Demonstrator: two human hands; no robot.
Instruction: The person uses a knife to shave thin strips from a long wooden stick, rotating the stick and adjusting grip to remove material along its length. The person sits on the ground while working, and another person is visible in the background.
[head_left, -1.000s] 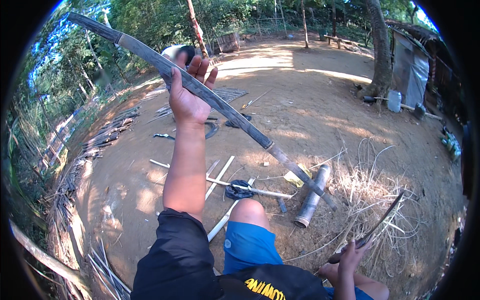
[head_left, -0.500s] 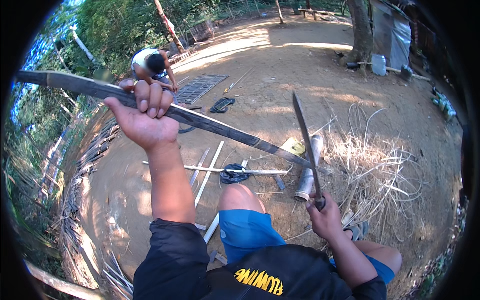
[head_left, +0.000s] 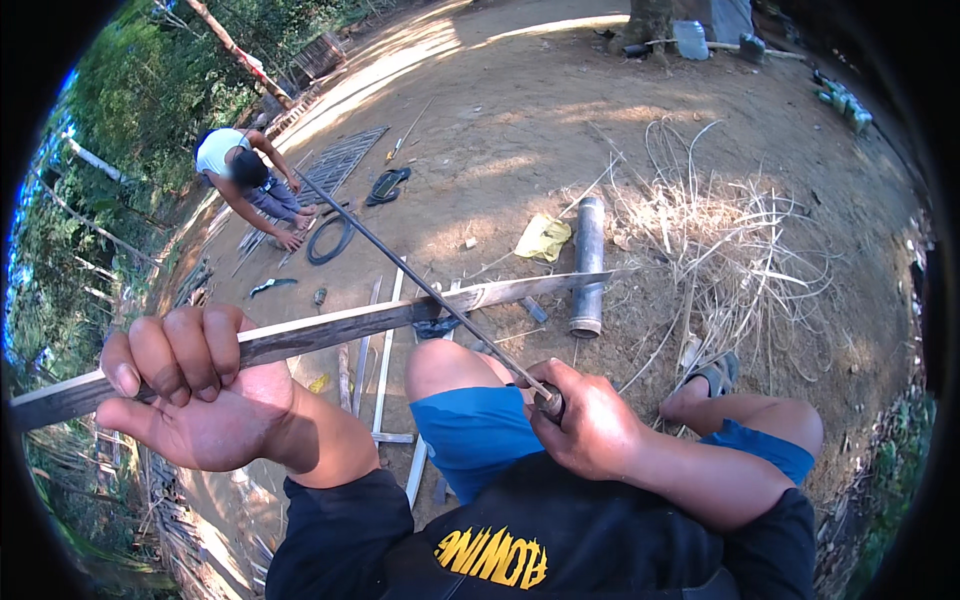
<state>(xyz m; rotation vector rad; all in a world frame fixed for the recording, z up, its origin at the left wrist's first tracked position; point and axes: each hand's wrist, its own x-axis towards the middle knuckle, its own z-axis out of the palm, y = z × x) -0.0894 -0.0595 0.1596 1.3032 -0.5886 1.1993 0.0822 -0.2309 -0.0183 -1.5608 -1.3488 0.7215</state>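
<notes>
A long split bamboo strip [head_left: 340, 332], dark on one side and pale along its upper edge, slants across in front of me. My left hand [head_left: 205, 390] has its fingers wrapped round it near the left end. In my right hand [head_left: 592, 420] is the handle of a long knife [head_left: 370, 233], its narrow dark blade pointing up and to the left. The blade crosses the strip near its middle; whether they touch I cannot tell. The strip's far end passes over a dark bamboo tube [head_left: 589, 232] lying on the ground.
A heap of pale shavings [head_left: 740, 230] lies right of the tube, with a yellow bag [head_left: 543, 238] to its left. Pale strips [head_left: 388, 350] lie left of my knee. A person [head_left: 245, 170] bends over a slatted panel [head_left: 345, 160] at the far left, near a black coil [head_left: 330, 240].
My left hand has come down and nearer, levelling the strip. My right hand has moved left, and the knife now tilts left across the strip. The view has shifted.
</notes>
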